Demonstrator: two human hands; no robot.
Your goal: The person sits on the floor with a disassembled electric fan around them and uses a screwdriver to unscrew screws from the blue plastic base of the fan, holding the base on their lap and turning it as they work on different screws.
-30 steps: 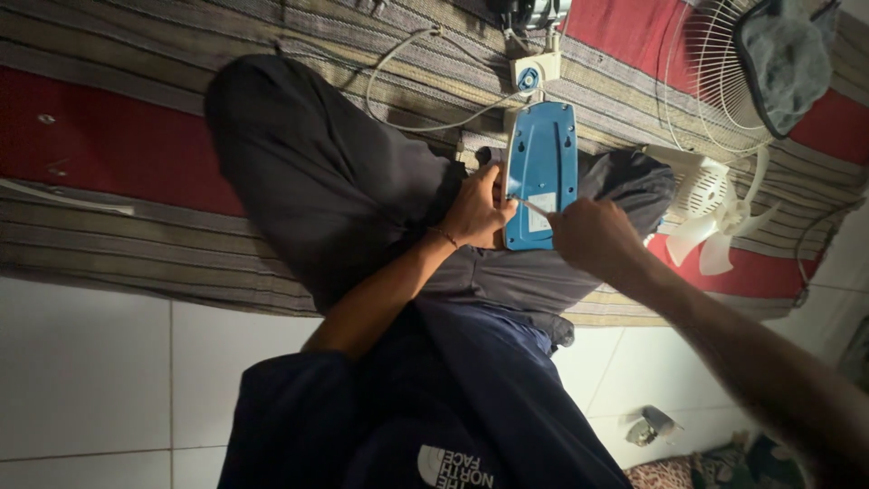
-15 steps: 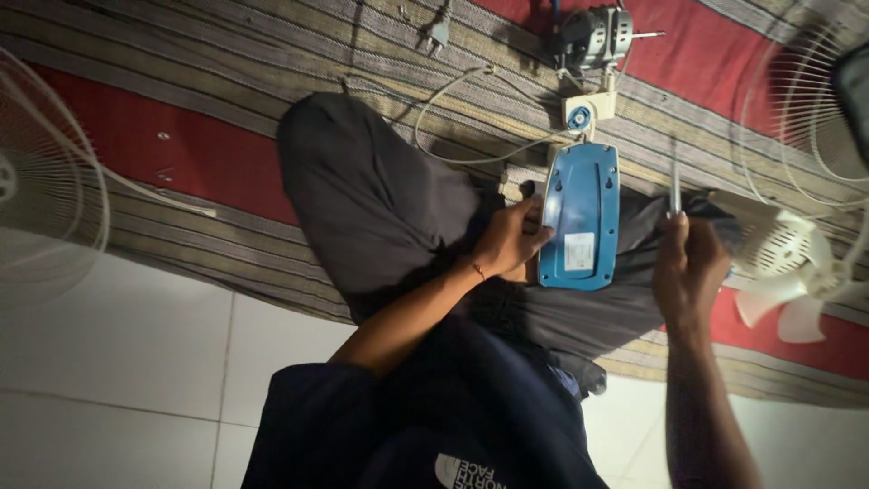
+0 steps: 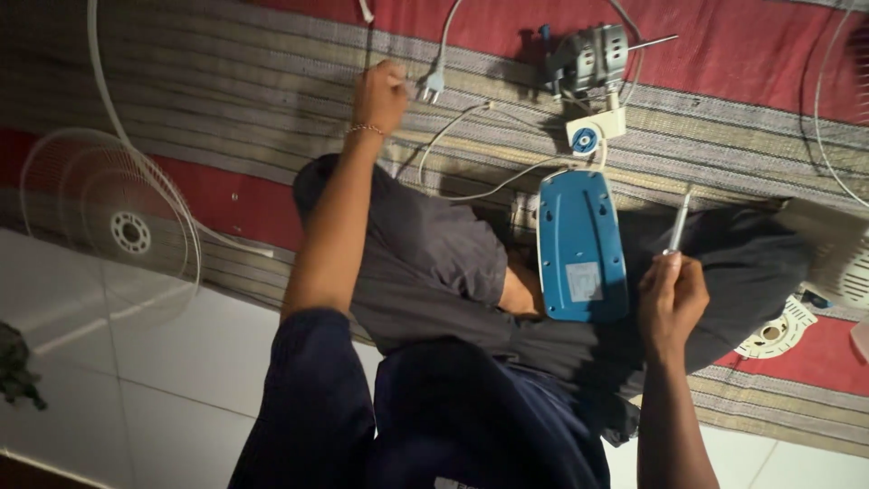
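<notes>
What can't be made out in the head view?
- Left hand: fist by the plug; anything in it is hidden by the fingers.
- Screwdriver in right hand: tip too small.
- Blue base: label too small.
- Right fan guard: cut off by the frame edge.

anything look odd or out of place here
Yes: a fan lies in pieces on the striped mat. The bare motor sits apart from the blue base on the person's lap, and a wire guard lies detached. The right hand holds a screwdriver.
</notes>
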